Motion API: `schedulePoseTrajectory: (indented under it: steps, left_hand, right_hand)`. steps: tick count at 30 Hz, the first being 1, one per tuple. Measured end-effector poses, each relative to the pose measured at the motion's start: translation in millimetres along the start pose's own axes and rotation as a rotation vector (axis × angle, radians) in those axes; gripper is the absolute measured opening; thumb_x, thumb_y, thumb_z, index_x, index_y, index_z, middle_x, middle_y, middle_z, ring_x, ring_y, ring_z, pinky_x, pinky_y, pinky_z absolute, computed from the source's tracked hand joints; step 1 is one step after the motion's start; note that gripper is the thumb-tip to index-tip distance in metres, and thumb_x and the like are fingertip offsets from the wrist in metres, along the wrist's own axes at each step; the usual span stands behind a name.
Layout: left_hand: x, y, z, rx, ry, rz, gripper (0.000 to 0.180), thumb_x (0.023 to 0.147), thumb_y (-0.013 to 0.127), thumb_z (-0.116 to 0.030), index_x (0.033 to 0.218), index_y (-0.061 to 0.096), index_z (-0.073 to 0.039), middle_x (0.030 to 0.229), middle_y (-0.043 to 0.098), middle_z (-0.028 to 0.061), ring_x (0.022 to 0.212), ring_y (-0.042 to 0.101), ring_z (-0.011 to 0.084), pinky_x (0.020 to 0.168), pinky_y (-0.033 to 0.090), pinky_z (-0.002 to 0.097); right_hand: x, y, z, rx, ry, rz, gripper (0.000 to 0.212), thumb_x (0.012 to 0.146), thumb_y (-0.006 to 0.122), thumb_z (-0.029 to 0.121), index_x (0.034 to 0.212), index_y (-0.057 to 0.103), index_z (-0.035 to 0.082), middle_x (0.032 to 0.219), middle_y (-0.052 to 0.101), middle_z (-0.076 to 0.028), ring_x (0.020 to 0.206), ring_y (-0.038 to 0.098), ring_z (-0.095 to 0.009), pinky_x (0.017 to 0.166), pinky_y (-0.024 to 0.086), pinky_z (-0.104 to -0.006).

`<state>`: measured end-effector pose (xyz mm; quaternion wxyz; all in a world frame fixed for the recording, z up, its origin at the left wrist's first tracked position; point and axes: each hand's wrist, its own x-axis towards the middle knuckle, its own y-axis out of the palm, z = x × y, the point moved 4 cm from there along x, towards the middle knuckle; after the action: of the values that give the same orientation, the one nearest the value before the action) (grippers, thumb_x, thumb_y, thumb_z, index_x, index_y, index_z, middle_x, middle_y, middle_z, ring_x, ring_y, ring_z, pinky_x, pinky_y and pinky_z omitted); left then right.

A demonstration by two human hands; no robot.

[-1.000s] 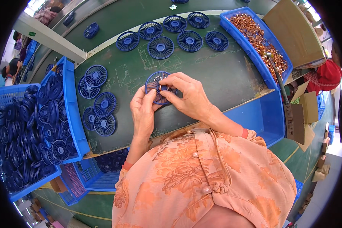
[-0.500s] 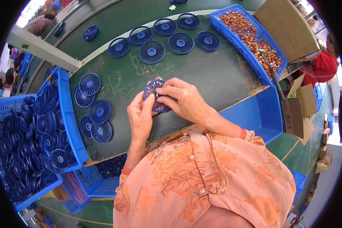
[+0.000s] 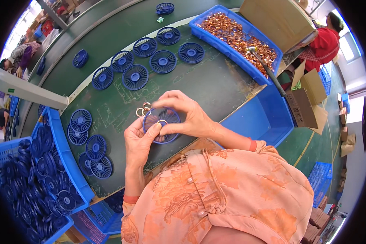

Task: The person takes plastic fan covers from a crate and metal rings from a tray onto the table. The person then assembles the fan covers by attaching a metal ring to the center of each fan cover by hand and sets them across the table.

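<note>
Over the near part of the table my left hand [image 3: 137,143] pinches the edge of a round dark-blue slotted fan grille [image 3: 171,116], thumb on its face. My right hand [image 3: 191,117] is curled around the grille's right side, its thumb at the hub and its upper fingers blurred over the far rim. A copper-coloured ring [image 3: 162,122] shows at the hub between both thumbs. Just beyond the grille, several loose copper rings [image 3: 142,111] lie on the green table [image 3: 207,87]. What my fingers do beneath the grille is hidden.
Several grilles [image 3: 135,77] lie at the far side, more [image 3: 96,148] at left. A blue crate [image 3: 83,162] heaped with grilles stands left. At far right are a blue tray [image 3: 227,56] of copper rings, a hammer-like tool [image 3: 262,61] and an open carton [image 3: 305,103]. Other people work beyond.
The view has shifted, so the table's contents appear further left and lower. The grille is tilted more face-up, the ring at its hub now shows, and my right fingers have spread toward the far rim.
</note>
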<state>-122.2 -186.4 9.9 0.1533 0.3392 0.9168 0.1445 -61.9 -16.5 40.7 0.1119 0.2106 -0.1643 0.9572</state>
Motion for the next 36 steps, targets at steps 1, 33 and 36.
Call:
schedulePoseTrajectory:
  steps: [1,33,36]
  left_hand:
    - [1,6,-3,0.041,0.044,-0.033,0.028,0.094,0.072,-0.009,0.118,0.064,0.004,0.101,0.073,0.0081,0.083,0.070,0.0104,0.069,0.059,0.0236]
    - [-8,-166,-84,1.652,0.424,-0.929,0.075,0.076,0.084,-0.012,0.143,0.051,-0.012,0.132,0.058,0.0152,0.121,0.055,0.0344,0.104,0.043,0.0465]
    - [-23,-146,-86,1.502,0.405,-0.937,0.063,0.078,0.081,-0.006,0.136,0.057,-0.009,0.115,0.066,0.0131,0.102,0.064,0.0291,0.093,0.051,0.0380]
  right_hand:
    - [-11,8,-15,0.425,0.348,0.012,0.045,0.088,0.079,0.014,0.130,0.064,0.006,0.108,0.068,-0.002,0.110,0.062,-0.014,0.094,0.053,-0.0310]
    - [13,45,-59,-0.505,0.008,0.131,0.018,0.087,0.073,0.013,0.105,0.072,0.011,0.106,0.062,-0.007,0.101,0.060,-0.029,0.088,0.050,-0.0395]
    - [13,40,-63,-0.475,-0.013,0.130,0.011,0.087,0.074,0.013,0.097,0.072,0.010,0.107,0.063,-0.007,0.100,0.062,-0.026,0.087,0.051,-0.0378]
